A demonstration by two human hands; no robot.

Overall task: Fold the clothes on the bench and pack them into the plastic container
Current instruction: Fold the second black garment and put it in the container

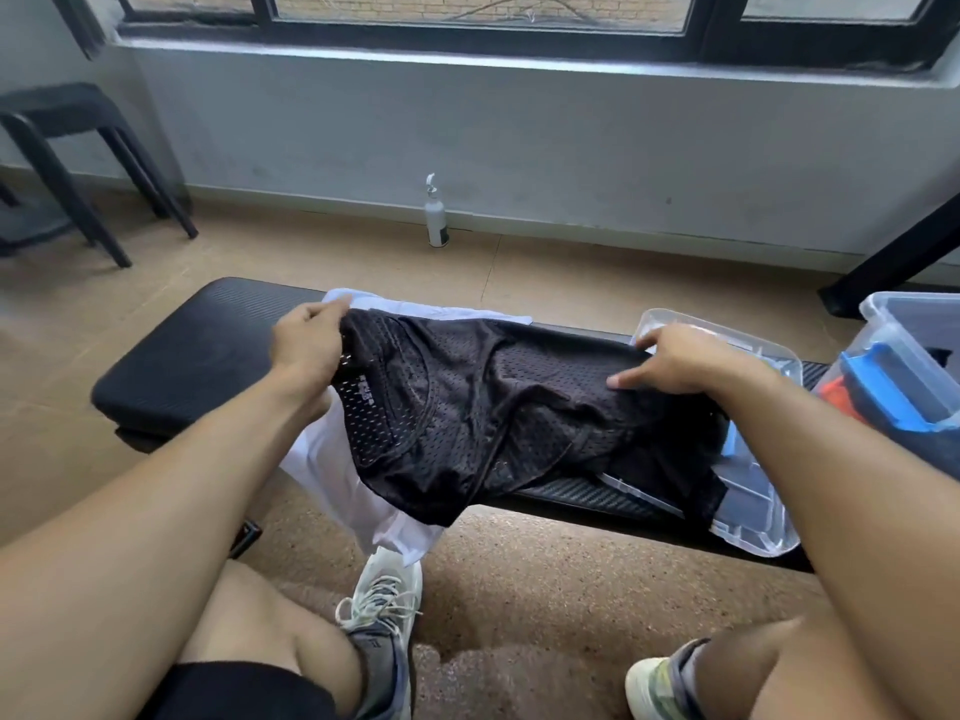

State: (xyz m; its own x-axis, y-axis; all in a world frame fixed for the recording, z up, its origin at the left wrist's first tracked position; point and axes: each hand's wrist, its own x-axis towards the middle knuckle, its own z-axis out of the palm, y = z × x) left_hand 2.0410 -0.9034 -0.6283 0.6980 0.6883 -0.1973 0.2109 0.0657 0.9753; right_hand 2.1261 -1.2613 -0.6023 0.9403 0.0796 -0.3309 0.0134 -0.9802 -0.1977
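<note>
Sneakers (382, 610): at 6 o'clock, on the floor.
Left hand (306, 340): pinches the black mesh jersey (467, 407) at 9 o'clock.
Right hand (680, 361): fingers straight, pressing the jersey at 3 o'clock.
Jersey: spread on the bench (208, 350), over a white garment (332, 470).
Clear lid (758, 522): partly under the jersey's right end.
Plastic container (904, 335): at 3 o'clock.
Spray bottle (436, 215): at 12 o'clock, by the wall.

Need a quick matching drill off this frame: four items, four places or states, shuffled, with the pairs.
Column one:
1. black mesh garment
2. white garment
3. clear lid
4. white bottle

Column two:
A. standing on the floor by the wall
B. lying flat on the bench, partly under black fabric
C. gripped at one end by the left hand, pressed at the other by the right hand
D. underneath the black garment, hanging off the bench's near edge

Pairs: 1-C, 2-D, 3-B, 4-A
</note>
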